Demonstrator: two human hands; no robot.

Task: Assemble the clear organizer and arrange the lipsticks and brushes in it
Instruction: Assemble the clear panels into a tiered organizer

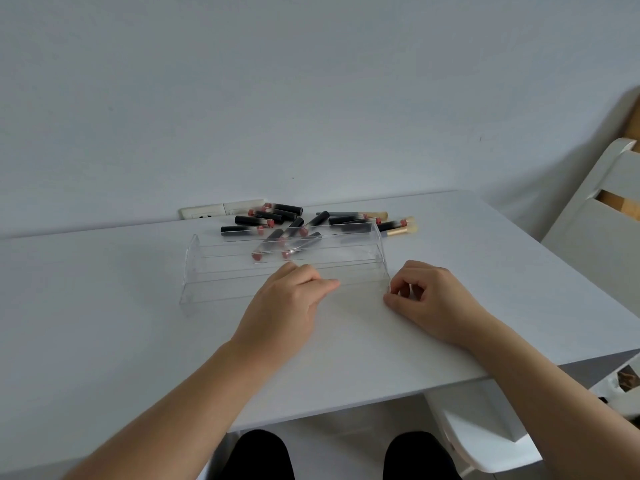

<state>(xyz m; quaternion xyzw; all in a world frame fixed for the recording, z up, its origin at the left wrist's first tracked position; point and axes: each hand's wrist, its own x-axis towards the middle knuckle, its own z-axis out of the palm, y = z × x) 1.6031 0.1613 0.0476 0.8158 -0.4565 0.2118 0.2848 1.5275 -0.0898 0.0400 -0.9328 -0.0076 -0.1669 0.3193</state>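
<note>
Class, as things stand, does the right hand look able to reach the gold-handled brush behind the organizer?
Probably yes: the right hand is at the organizer's right end, and bare table leads to the brush.

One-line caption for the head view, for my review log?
Both hands at the clear organizer's front edge; lipsticks and brushes lie loose behind it.

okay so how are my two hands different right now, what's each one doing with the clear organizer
The left hand lies near the middle of the clear organizer, at its front edge, knuckles up, fingers pointing right; the right hand sits at the organizer's right end. The left hand's fingers look fairly extended and seem to press the front strip; the right hand's fingers are curled, fingertips at the end panel, apparently pinching it. Both rest low on the white table, bare-armed.
</note>
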